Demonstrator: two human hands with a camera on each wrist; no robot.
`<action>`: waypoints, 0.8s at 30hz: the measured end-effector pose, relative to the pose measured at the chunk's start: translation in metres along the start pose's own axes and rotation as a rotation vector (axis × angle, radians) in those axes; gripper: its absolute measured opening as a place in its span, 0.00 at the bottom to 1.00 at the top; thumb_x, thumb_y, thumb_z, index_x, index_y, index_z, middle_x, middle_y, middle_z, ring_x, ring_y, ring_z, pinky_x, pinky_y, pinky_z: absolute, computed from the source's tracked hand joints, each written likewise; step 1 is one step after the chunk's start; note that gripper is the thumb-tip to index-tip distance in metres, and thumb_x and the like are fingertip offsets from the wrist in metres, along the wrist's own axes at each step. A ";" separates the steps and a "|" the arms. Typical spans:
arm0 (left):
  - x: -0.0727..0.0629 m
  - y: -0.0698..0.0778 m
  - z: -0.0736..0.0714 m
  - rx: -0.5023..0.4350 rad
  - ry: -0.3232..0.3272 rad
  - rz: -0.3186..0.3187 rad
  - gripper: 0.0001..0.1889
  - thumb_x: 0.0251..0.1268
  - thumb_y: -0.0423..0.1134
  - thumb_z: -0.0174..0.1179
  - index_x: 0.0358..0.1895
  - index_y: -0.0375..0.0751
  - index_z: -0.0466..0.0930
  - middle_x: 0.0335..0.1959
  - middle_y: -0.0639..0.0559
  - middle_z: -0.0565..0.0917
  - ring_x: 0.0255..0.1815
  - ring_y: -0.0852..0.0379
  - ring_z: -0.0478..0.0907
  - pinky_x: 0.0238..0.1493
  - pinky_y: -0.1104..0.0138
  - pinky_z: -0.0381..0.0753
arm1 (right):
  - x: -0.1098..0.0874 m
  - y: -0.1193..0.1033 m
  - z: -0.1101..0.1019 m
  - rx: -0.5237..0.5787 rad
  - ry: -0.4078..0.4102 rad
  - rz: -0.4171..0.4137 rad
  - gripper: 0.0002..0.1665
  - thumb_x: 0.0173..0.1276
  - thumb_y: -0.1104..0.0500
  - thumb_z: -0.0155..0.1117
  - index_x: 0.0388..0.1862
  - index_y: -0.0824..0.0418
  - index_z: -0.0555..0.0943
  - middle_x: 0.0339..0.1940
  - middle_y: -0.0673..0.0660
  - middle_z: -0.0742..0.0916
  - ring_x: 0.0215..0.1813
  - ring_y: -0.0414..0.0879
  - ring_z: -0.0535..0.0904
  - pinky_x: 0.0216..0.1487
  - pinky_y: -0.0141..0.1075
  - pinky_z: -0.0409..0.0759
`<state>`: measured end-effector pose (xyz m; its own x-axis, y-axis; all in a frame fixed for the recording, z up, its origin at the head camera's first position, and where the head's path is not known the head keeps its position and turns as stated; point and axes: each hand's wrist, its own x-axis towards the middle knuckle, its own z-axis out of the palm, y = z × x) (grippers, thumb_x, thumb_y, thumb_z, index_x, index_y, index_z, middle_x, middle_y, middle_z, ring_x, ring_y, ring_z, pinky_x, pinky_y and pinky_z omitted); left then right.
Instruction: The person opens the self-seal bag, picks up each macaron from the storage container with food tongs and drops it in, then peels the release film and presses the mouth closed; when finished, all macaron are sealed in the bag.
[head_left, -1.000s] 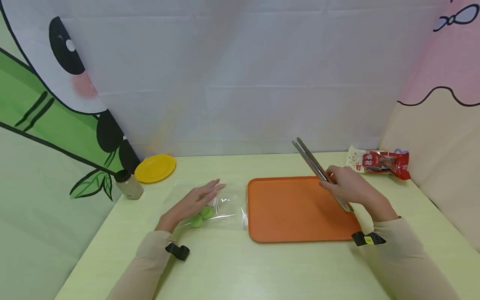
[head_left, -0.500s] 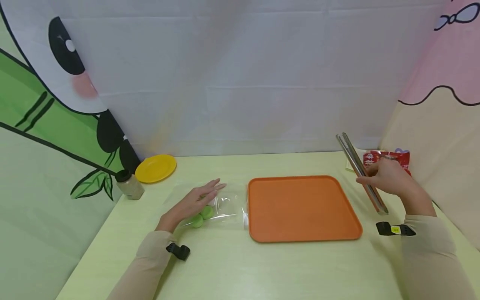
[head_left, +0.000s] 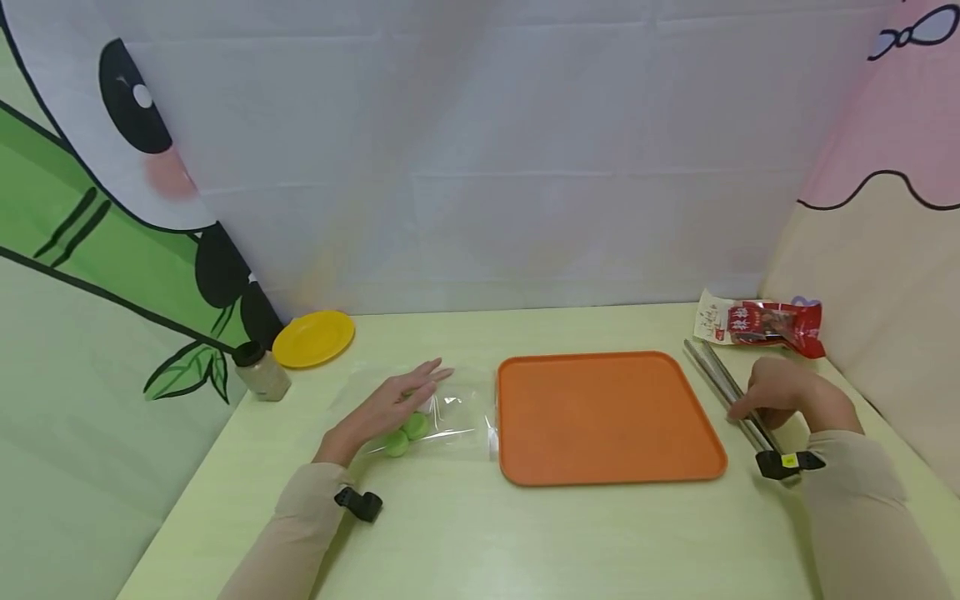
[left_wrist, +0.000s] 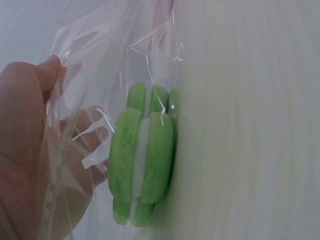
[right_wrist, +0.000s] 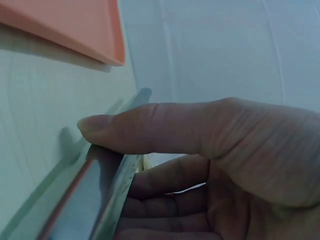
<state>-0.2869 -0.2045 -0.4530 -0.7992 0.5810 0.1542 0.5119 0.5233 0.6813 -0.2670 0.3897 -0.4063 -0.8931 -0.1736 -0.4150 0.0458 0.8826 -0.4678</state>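
Observation:
In the head view my right hand [head_left: 787,396] grips metal tongs [head_left: 718,377] just right of the orange tray [head_left: 611,417], low over the table. The right wrist view shows the thumb [right_wrist: 150,127] pressing along the tongs [right_wrist: 82,195], with the other fingers curled at their far side. On the left, my left hand [head_left: 386,408] lies over a clear plastic bag [head_left: 461,417], its fingers extended. Inside the bag are green macarons [head_left: 416,426] with pale filling. The left wrist view has these macarons [left_wrist: 142,155] close up, with the left hand [left_wrist: 30,150] beside them, partly behind the film.
A yellow plate [head_left: 313,339] and a dark-capped jar [head_left: 262,373] stand at the back left. A red and white snack packet [head_left: 761,323] lies at the back right, beyond the tongs. A white cloth [head_left: 487,167] hangs behind the table.
My right hand has carried the tongs from above the tray to the right, then down to the table beside it, uncovering the snack packet. The left hand has stayed on the bag.

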 end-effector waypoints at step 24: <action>0.001 -0.001 0.000 0.010 0.003 -0.001 0.23 0.83 0.50 0.43 0.75 0.55 0.68 0.79 0.42 0.58 0.79 0.45 0.53 0.73 0.43 0.54 | 0.003 -0.019 0.013 0.001 -0.055 0.099 0.27 0.57 0.46 0.79 0.28 0.66 0.76 0.20 0.54 0.78 0.21 0.45 0.77 0.26 0.35 0.81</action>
<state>-0.2876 -0.2043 -0.4538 -0.8008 0.5784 0.1555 0.5140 0.5303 0.6742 -0.2646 0.3663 -0.4088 -0.8581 -0.1092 -0.5016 0.1334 0.8961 -0.4233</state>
